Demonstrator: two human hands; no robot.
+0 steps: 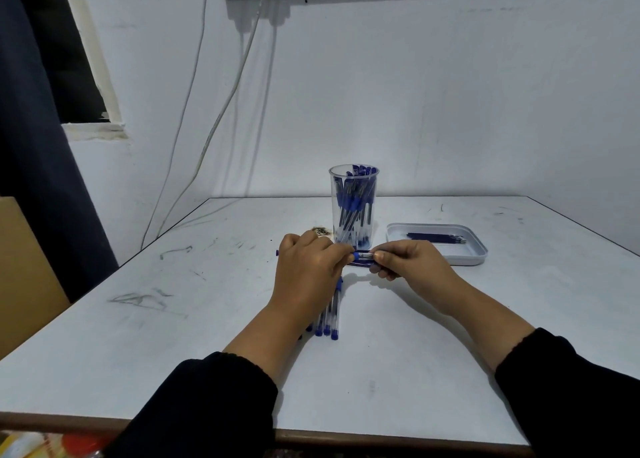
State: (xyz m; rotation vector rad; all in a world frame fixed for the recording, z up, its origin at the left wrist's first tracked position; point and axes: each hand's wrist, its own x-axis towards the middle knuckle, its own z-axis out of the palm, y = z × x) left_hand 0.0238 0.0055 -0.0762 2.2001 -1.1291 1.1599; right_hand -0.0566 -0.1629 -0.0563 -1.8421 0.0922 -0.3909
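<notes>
Both hands meet over the middle of the white table (398, 347) on one clear pen (364, 256) with blue parts. My left hand (308, 274) pinches its blue end with the fingertips. My right hand (407, 262) grips the barrel from the other side. A blue pen tip (277, 252) sticks out left of my left hand. Several capped blue pens (330, 314) lie in a row on the table, partly hidden under my left wrist. Behind the hands stands a clear plastic cup (353, 208) full of blue pens.
A shallow white tray (481, 250) with several dark blue refills (438, 238) sits to the right of the cup. A small dark scrap (320, 231) lies behind my left hand. Cables hang down the wall at the back left. A cardboard box (24, 270) stands at the left.
</notes>
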